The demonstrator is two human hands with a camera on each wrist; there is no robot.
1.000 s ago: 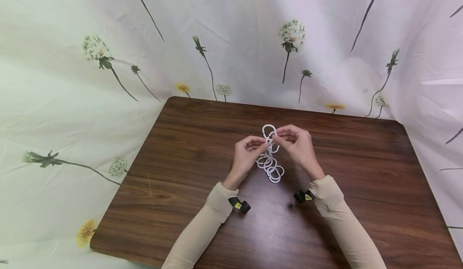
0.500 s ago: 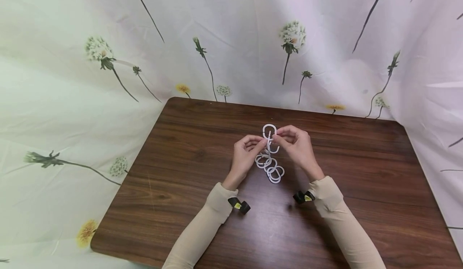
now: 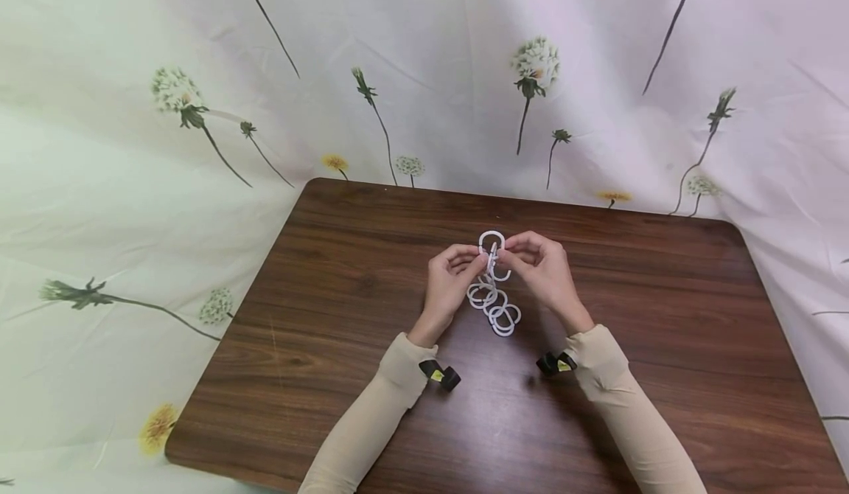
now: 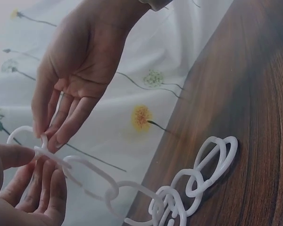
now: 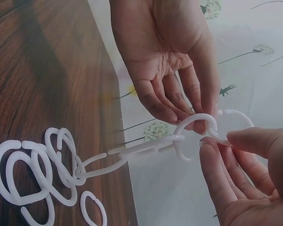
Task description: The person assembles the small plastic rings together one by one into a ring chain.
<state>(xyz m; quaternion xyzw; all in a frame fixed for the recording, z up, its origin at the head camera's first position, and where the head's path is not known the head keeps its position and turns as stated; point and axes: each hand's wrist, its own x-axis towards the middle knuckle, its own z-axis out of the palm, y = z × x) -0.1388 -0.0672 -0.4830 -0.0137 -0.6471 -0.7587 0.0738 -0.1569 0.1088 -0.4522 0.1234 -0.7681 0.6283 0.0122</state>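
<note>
A chain of white plastic C-shaped links (image 3: 502, 321) runs from the wooden tabletop up to both hands. My left hand (image 3: 447, 284) pinches a link at the chain's raised end between thumb and fingertips. Opposite it, my right hand (image 3: 549, 276) pinches a neighbouring link in the same way, and the fingertips of the two hands almost meet. One raised link (image 3: 491, 237) stands above the fingertips in the head view. In the right wrist view, the held links (image 5: 195, 125) overlap at the fingertips, which partly cover where they join. Lower links (image 4: 214, 160) lie heaped on the table.
The dark wooden table (image 3: 318, 346) has a rounded back corner at the left. A white flower-print cloth (image 3: 451, 81) hangs behind it and along its sides. Black wrist cameras (image 3: 441, 374) sit on both beige sleeves.
My left hand has shifted very slightly up and left. The links between the fingertips have turned a little, while the lower part of the chain stays on the table.
</note>
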